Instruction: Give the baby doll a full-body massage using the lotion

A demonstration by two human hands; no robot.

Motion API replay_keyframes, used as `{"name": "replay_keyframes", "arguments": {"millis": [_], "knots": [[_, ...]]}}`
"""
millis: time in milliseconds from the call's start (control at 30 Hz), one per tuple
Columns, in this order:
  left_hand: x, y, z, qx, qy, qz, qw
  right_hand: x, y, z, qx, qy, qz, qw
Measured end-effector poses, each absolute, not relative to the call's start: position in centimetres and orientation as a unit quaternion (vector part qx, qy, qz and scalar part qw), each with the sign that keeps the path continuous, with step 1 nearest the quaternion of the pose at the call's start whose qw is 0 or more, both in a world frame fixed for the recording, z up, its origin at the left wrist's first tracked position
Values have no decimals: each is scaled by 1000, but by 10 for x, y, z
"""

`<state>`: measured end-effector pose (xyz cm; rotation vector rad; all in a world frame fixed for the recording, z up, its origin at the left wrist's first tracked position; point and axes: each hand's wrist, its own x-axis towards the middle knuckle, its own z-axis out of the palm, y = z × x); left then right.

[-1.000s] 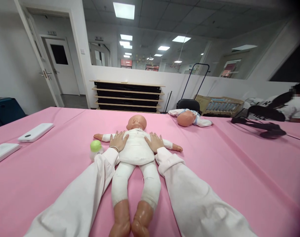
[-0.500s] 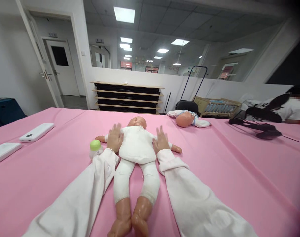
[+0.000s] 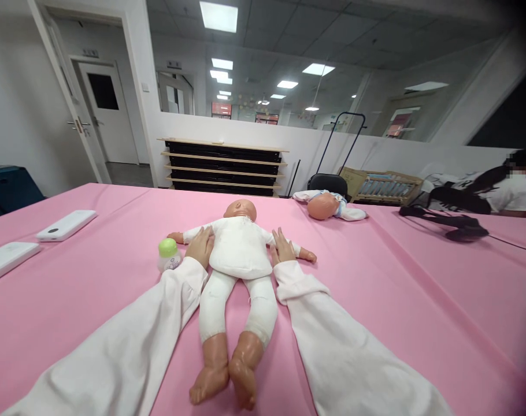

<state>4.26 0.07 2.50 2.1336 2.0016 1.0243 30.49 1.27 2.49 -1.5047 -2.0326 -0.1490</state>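
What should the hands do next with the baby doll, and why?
Probably slide both hands a little further under the doll's sides to lift it. The left hand and right hand lie open against its trunk at either side, below the arms, with nothing gripped yet. The doll lies flat on its back on the pink tablecloth, and a green-capped bottle stands close to the left hand.

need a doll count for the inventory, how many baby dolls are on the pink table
2. One doll lies on its back mid-table between the left hand and right hand. A second doll lies at the far edge. Others may be out of view.
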Motion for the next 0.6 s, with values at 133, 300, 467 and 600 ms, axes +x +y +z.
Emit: {"name": "replay_keyframes", "arguments": {"millis": [133,300,467,600], "knots": [[41,-59,18,788,473,391,49,305,-40,18,-361,-879,-3,312],[33,-153,18,878,356,304,100,312,-120,38,-160,-964,112,181],[32,-188,33,851,346,327,220,315,-139,59,-140,-949,164,228],[42,-169,36,800,468,320,197,310,-121,46,-288,-921,108,240]]}}
